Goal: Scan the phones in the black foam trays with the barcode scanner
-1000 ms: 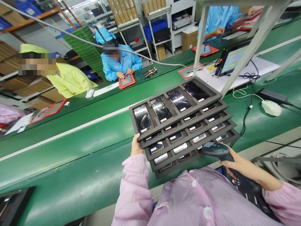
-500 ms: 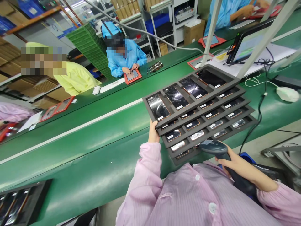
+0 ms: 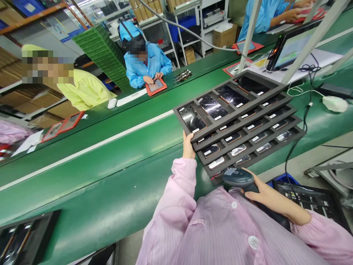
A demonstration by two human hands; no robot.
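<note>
My left hand grips the left edge of a stepped stack of dark foam trays, each tray holding several phones with white labels. The stack is held tilted above the near edge of the green conveyor belt. My right hand is closed on the handle of a dark barcode scanner. The scanner's head sits just below the lowest tray's front edge, over my pink smock.
A monitor on a metal frame stands at the right, with cables and a white mouse. Another tray of phones lies at lower left. Two people in blue and one in yellow work across the belt at red tablet holders.
The view has swung, so the tray stack now sits further right and higher. The scanner head has drawn left and closer to the lowest tray. Both grips are unchanged.
</note>
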